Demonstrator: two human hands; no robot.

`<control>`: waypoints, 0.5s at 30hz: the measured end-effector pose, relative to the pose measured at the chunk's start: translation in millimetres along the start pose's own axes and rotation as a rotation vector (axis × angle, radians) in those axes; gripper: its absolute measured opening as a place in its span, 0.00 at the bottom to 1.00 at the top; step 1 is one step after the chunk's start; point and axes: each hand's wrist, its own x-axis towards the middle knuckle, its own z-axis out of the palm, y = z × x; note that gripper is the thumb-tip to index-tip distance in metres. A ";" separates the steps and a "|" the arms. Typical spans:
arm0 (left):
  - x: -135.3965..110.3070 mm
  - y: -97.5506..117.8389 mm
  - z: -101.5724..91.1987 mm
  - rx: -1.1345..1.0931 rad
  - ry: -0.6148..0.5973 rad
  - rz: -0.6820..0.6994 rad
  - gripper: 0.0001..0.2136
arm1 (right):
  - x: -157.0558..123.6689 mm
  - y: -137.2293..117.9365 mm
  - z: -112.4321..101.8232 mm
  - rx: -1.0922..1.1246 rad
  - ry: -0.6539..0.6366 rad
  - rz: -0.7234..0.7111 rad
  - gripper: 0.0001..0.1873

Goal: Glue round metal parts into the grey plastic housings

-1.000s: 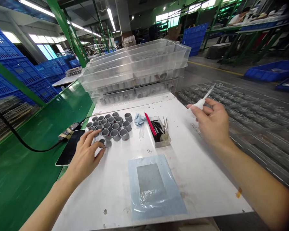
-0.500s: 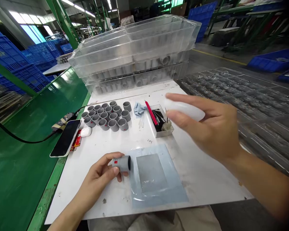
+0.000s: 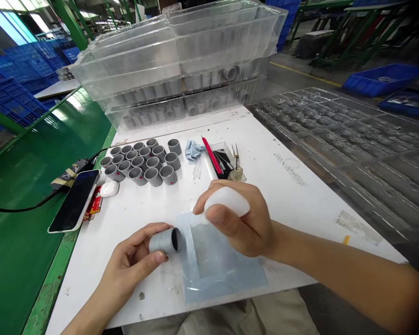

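Note:
My left hand (image 3: pixel 136 260) is closed around a short grey pipe fitting (image 3: pixel 164 241), held sideways with its dark open end facing right. My right hand (image 3: pixel 244 218) grips a smooth white oval object (image 3: pixel 226 202), perhaps a squeeze bottle; its tip is hidden or too blurred to make out. Beneath the right hand lies a light-blue sheet (image 3: pixel 226 284) with a greyish square pad (image 3: pixel 207 251) on it, partly covered by the hand. Several grey fittings (image 3: pixel 153 176) stand upright in a cluster behind the left hand, a few with small red marks.
Behind the right hand sit a tray with a red pen-like tool (image 3: pixel 212 156) and a small glass jar (image 3: pixel 236 174), beside a crumpled blue cloth (image 3: pixel 194 151). A phone (image 3: pixel 75 200) lies at left. Stacked clear plastic trays (image 3: pixel 181 60) hold more fittings at the back.
My right hand has moved left and down with the white object, from beside the tray to above the blue sheet. The grey fitting has turned, so its red mark no longer shows.

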 end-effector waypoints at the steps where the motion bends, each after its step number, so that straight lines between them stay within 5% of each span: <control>1: -0.4 -1.3 -0.7 -0.014 0.010 -0.003 0.19 | -1.5 0.5 0.7 -0.004 -0.002 -0.003 0.27; 6: -2.1 -3.9 -0.4 -0.023 -0.010 0.023 0.15 | -4.3 2.4 4.7 0.002 -0.011 -0.039 0.19; 15: -8.6 -0.3 7.6 0.167 0.075 0.014 0.24 | -7.2 5.8 8.1 -0.018 -0.018 -0.043 0.20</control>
